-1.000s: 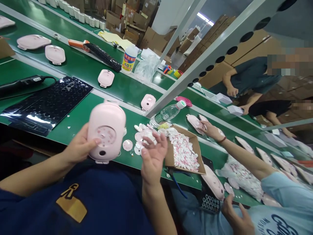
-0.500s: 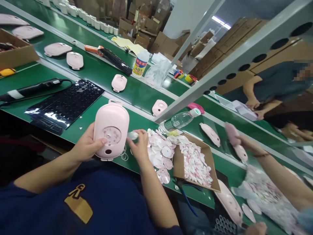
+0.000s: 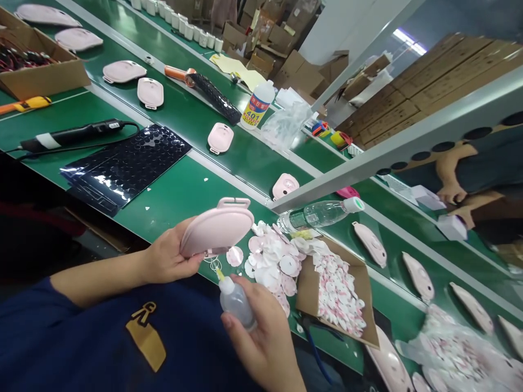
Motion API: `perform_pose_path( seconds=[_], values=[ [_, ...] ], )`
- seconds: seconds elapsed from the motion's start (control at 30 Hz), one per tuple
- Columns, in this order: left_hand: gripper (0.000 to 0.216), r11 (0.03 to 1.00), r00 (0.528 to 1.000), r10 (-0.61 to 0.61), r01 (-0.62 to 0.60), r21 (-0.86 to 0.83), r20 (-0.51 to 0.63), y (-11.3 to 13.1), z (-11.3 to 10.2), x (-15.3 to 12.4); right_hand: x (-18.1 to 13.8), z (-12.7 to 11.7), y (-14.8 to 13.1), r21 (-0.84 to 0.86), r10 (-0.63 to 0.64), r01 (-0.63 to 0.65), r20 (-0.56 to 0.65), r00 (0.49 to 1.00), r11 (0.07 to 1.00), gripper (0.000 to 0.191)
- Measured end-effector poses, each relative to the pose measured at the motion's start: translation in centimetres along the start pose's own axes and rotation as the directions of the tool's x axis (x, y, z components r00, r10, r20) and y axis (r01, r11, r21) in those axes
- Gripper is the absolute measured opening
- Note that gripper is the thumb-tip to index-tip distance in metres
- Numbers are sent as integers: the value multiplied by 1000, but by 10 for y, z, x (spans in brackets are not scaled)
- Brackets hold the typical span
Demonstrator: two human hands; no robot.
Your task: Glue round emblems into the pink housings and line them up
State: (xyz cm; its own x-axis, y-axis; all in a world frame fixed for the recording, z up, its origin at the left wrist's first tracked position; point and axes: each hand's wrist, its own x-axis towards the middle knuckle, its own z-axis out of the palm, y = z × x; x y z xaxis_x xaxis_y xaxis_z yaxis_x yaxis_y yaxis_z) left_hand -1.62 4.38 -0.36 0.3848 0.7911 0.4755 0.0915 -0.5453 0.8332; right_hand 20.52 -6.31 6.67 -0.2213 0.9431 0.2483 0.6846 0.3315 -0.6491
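Observation:
My left hand [image 3: 174, 253] is closed on a pink oval plastic cover [image 3: 220, 228], tilted so that its rim and broad outer side face me. In my right hand [image 3: 265, 332] is a small translucent squeeze bottle [image 3: 236, 299] with a thin yellowish nozzle. The nozzle points up toward the cover's lower edge, a little apart from it. Just beyond the bottle lies a single round patterned disc [image 3: 234, 256], beside a loop of thin white rings [image 3: 213, 263]. A heap of pink and white discs [image 3: 272, 258] spreads to the right.
A cardboard tray of small discs [image 3: 339, 294] stands right of the heap, with a clear water bottle [image 3: 318, 215] behind it. More pink covers [image 3: 220, 138] lie along the green bench. A white bottle marked 401 [image 3: 257, 104] and black sheets [image 3: 134, 166] are farther left.
The cover has tipped from facing me to nearly edge-on and moved right. My right hand has lifted the squeeze bottle toward me, nozzle up. The neighbour's arm at right has left the view.

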Motion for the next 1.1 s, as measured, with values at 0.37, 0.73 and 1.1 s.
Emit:
perform_pose_path(
  seconds=[0.37,0.73,1.1],
  values=[
    [86,941,948,319,-316,120,1,-4,2,1,-8,0,-3,21,63,-63,21,998,998,28],
    [91,929,928,367,-369,26,64,5,-7,9,-6,1,-4,44,82,-84,49,995,995,26],
    [90,948,941,319,-317,-38,115,6,-8,7,-8,0,-7,101,123,-129,62,990,986,26]
  ],
)
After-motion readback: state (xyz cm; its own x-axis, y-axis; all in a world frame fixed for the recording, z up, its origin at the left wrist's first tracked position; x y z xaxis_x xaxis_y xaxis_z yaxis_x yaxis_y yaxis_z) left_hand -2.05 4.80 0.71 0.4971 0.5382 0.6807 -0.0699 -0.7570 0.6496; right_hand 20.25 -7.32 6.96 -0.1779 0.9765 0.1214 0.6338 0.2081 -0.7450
